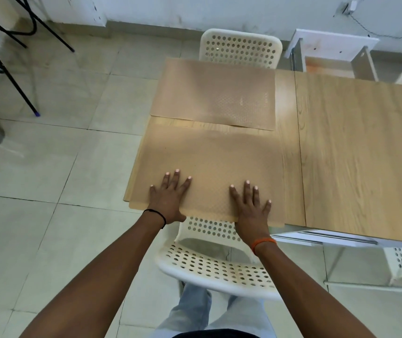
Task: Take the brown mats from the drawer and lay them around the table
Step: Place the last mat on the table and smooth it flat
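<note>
**Near mat hanging over the desk edge as we are pressing it flat**

We are leaning over the white chair with both palms down on the near brown mat. Our left hand is lying flat with fingers spread near the mat's left corner, and our right hand is lying flat toward its right side; neither is gripping anything, both just pressing. The far brown mat is sitting on the desk at the opposite seat, its near edge almost meeting ours.

Here is the risk we are judging: the mat's near edge is poking out past the desk edge, so lifting our palms carelessly, or dragging toward us, could be sliding it off onto the chair. Pushing forward too hard could be riding it under or over the far mat. The open drawer beyond the desk is looking empty as far as we can tell.
</note>
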